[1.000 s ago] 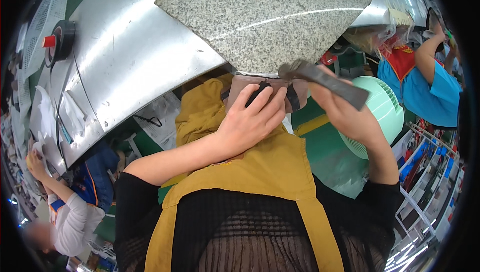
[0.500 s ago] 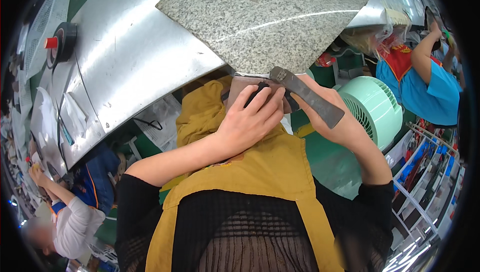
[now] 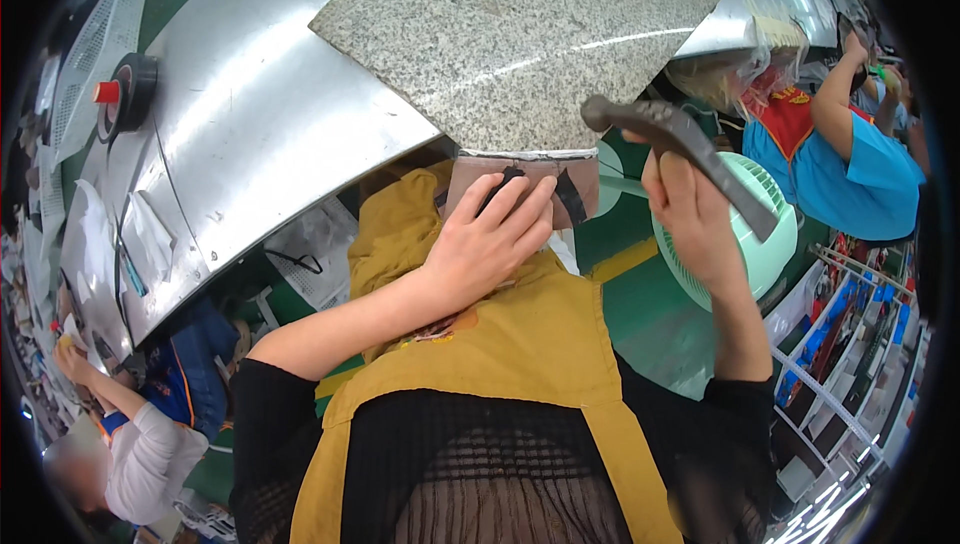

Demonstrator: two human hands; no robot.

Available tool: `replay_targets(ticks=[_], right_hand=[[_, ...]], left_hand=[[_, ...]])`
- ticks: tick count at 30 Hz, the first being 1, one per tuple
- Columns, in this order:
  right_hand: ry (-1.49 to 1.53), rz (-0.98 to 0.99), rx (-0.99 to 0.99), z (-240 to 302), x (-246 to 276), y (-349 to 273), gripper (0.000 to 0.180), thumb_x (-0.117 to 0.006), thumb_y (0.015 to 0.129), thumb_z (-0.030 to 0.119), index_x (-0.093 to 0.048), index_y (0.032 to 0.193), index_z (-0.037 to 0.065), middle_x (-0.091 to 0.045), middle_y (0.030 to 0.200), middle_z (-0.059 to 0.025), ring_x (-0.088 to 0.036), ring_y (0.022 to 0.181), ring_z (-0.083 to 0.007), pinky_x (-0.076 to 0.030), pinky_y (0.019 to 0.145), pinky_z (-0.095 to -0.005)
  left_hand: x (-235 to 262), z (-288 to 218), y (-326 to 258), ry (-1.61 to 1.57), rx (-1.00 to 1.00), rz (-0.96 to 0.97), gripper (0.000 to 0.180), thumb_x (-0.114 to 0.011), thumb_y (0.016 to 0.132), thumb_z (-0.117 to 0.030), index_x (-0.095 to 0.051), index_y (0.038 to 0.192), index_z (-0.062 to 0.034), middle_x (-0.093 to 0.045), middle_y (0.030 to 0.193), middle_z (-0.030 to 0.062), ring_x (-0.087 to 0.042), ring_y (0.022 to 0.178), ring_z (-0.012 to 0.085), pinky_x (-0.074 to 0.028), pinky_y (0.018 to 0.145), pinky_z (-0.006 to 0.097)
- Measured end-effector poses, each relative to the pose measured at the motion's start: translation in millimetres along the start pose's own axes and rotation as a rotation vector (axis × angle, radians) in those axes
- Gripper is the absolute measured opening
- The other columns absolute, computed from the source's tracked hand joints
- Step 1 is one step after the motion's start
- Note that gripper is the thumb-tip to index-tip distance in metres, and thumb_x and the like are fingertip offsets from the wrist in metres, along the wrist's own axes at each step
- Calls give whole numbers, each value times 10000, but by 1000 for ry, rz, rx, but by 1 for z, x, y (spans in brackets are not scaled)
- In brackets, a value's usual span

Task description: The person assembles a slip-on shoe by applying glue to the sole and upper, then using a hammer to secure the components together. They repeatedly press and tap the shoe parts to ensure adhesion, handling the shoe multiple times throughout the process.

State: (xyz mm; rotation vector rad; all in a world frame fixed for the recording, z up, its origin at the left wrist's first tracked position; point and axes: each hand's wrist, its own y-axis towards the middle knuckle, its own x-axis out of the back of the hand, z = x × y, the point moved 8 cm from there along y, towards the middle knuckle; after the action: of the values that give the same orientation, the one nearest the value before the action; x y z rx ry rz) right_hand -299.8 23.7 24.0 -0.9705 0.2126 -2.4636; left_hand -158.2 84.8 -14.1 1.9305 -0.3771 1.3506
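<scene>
My right hand grips a hammer, raised to the right of the stone slab's near edge. The hammer's dark metal head stands apart from everything on the slab; its handle is mostly hidden in my fist. Below the slab's edge lies a brown flat piece with a black strip near its right end. My left hand rests on this piece with bent fingers, closed over a second small black part that shows between them. What lies under my palm is hidden.
A speckled granite slab lies over a shiny metal table. A black roll with a red core sits at the far left. A mint-green fan stands close to my right forearm. Co-workers sit at left and right.
My right hand has lifted the hammer away to the right, off the brown piece, uncovering the black strip. My left hand stays in nearly the same place.
</scene>
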Motion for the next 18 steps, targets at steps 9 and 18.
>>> replay_targets(ticks=[9,18], right_hand=[[-217,-147,92,-25,-10,-11,275,-385,969,205,-518,1122,20,-476,754,-46,-464,639,-125,-393,576,-264],[133,-243,109,-5,16,28,251,-477,925,201,-543,1103,36,-501,722,-99,-509,636,-191,-420,604,-300]], left_hand=[[0,-2,-5,66,-34,-19,328,-542,737,-133,-554,1061,-84,-489,1274,54,-466,1091,209,-371,953,374],[16,-2,-20,-107,-72,-158,343,-507,750,-146,-556,1073,-40,-508,1261,80,-484,1092,244,-379,960,395]])
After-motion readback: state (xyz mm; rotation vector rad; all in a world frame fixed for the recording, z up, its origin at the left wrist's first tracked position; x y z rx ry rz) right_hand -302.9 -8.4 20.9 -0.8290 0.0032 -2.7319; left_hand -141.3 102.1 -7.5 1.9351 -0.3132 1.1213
